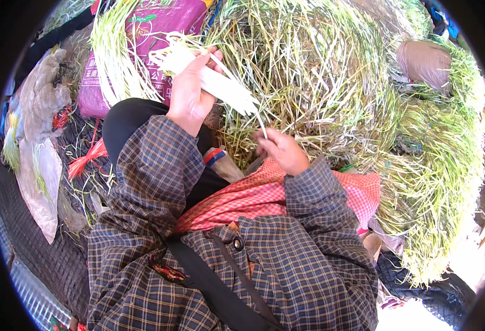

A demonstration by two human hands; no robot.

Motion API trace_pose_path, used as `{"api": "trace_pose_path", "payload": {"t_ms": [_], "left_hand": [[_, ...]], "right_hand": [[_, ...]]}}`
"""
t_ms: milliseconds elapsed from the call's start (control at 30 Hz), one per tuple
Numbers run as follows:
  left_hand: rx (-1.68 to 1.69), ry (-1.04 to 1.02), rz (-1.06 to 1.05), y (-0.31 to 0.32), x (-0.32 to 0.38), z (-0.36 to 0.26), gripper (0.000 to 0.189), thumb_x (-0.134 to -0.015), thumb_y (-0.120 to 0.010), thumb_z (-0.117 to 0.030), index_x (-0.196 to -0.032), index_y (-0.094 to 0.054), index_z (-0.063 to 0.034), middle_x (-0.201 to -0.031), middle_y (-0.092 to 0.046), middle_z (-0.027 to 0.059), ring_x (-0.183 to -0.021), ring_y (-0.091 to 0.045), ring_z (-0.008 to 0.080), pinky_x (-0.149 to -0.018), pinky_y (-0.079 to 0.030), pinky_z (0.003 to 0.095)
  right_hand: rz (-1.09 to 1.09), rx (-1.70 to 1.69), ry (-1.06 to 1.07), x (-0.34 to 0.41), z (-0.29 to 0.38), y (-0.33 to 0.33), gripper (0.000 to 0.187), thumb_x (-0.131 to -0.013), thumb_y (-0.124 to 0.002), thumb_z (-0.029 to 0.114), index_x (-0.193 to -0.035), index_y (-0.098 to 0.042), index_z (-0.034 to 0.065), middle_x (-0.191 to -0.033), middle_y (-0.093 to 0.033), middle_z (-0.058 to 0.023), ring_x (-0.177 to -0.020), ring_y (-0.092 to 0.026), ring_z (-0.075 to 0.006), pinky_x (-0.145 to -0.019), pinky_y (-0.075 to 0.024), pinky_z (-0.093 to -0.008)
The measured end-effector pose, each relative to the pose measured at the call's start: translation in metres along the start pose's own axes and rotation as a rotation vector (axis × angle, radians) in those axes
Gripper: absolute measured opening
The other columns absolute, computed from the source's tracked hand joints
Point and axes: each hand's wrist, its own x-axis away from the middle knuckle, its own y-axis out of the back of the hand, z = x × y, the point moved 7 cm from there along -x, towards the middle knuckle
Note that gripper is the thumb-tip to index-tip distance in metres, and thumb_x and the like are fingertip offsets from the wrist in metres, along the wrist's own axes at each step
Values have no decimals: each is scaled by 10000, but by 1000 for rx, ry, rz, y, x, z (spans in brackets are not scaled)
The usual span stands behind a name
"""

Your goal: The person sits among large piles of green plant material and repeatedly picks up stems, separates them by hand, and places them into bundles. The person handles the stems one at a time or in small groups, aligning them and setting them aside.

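My left hand [191, 89] is closed around a bundle of pale, blanched vegetable stalks [228, 89], their white ends pointing down to the right. Thin yellow-green leaves curl out on the far side of that hand. My right hand [284, 151] pinches the end of a single thin white stalk [260, 120], just below the bundle's white ends. Some of the right fingers are blurred. Left of the bundle, a swath of long pale-green stalks [120, 62] lies over a purple woven sack [176, 20] that bears writing. A red checked cloth [242, 190] covers my lap beneath the right hand.
A large heap of green and straw-coloured leaves [308, 74] spreads ahead and to the right. A brown, rounded bundle [424, 64] rests on it. On the left are red plastic ties [88, 157], a plastic sheet [40, 182] and dark netting [36, 244].
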Motion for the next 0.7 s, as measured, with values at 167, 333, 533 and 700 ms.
{"api": "trace_pose_path", "payload": {"t_ms": [167, 333, 533, 700], "left_hand": [[-251, 28, -121, 18, 7, 10, 246, -787, -571, -71, -991, -445, -13, -958, -480, 83, -831, -516, 198, -756, -437, 291], [-409, 281, 267, 7, 45, 80, 186, -752, -591, -40, -918, -512, -11, -907, -580, 89, -889, -538, 156, -812, -410, 274], [-356, 286, 255, 9, 37, 71, 173, -791, -542, -40, -948, -476, -8, -888, -575, 106, -801, -569, 184, -722, -473, 293], [-202, 222, 102, 15, 23, 58, 233, -825, -456, -10, -1032, -351, -30, -917, -553, 124, -763, -553, 163, -690, -479, 282]], "right_hand": [[-338, -857, 449, 39, 12, 64, 183, -890, -365, 144, -942, -498, 30, -583, -459, -3, -484, -405, -75, -426, -352, -202], [-450, -227, 192, 20, 20, 39, 158, -880, -407, 170, -898, -500, 43, -585, -468, -17, -483, -427, -99, -447, -347, -226], [-257, 128, 231, 31, 39, 7, 269, -857, -426, 152, -1078, -474, 6, -701, -565, -117, -590, -557, -180, -537, -423, -287], [-453, -89, 567, 113, 78, 48, 331, -859, -405, 115, -1157, -410, -28, -630, -545, -65, -557, -528, -106, -499, -422, -214]]}}
